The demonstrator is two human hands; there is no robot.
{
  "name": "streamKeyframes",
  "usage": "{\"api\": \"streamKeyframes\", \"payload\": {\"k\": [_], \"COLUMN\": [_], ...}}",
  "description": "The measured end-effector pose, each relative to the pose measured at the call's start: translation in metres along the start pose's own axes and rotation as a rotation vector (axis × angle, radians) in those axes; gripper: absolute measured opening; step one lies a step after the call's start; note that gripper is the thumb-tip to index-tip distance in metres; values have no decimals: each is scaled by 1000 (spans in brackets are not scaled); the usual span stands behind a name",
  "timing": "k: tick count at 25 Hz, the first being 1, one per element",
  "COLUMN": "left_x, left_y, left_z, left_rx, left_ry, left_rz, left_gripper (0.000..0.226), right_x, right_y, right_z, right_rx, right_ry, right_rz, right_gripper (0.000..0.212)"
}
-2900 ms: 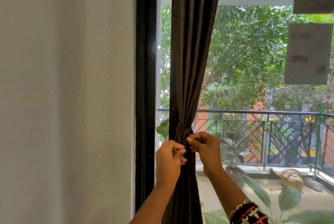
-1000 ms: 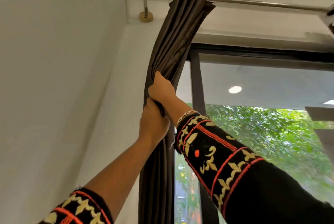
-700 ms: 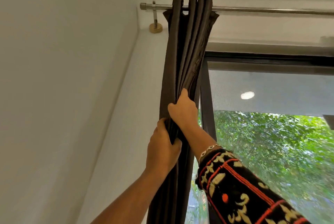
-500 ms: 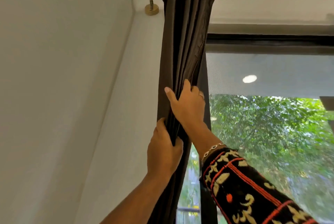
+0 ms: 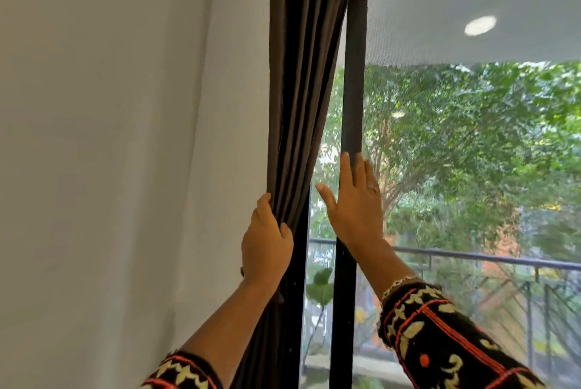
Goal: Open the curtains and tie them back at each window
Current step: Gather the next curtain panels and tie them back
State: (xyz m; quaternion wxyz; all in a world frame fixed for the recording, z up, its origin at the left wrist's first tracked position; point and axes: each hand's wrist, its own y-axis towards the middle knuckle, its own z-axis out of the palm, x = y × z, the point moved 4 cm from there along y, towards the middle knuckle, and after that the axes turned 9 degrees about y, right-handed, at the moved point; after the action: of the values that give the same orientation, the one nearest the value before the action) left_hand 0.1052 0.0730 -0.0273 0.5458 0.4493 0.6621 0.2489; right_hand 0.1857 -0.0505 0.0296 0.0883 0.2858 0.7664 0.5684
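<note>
The dark brown curtain (image 5: 301, 74) hung gathered into vertical folds at the left edge of the window, between the white wall (image 5: 125, 137) and the black window frame upright (image 5: 353, 74). Its upper part overlapped the upright; lower down the bundle narrowed and stood to the left of it, leaving a strip of glass visible between them. The left hand (image 5: 267, 244) gripped the gathered folds from the wall side, the thumb lying along the curtain's left edge and the fingers curled round the fabric. The right hand (image 5: 355, 206) was open, fingers straight and pointing upward, held in front of the upright and apart from the curtain; whether it touched the frame or the glass could not be determined. A ring (image 5: 372, 186) was visible on one finger and a bracelet (image 5: 399, 281) at the wrist, above a black embroidered sleeve (image 5: 440, 341). Beyond the glass were a metal balcony railing (image 5: 471, 258) and green trees (image 5: 471, 137). A round ceiling light (image 5: 480, 25) showed in the upper pane.
</note>
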Motion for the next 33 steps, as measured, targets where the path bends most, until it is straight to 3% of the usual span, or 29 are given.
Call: {"api": "streamKeyframes", "payload": {"k": [5,10,13,21,24,33], "left_x": [25,40,56,52,42,-52], "left_y": [-90,-190,-243,-324,-351,-435], "left_z": [5,0,1,6,8,64], "left_rx": [158,325,514,786,723,927], "left_ry": [261,604,647,522,478,214], "left_rz": [88,360,319,341,413,592], "left_gripper": [56,63,72,78,69,74], "right_x": [-27,-45,-53,-54,-55,-102], "right_y": [-121,-237,-295,-393,-422,-489], "right_z": [14,9,6,-18,-42,-163], "right_rx": [231,474,572,720,727,678], "right_ry": [-4,-94,-149,-265,-304,-537], "right_rz": [123,261,300,331,379,584], "right_gripper": [71,84,74,71,73,76]}}
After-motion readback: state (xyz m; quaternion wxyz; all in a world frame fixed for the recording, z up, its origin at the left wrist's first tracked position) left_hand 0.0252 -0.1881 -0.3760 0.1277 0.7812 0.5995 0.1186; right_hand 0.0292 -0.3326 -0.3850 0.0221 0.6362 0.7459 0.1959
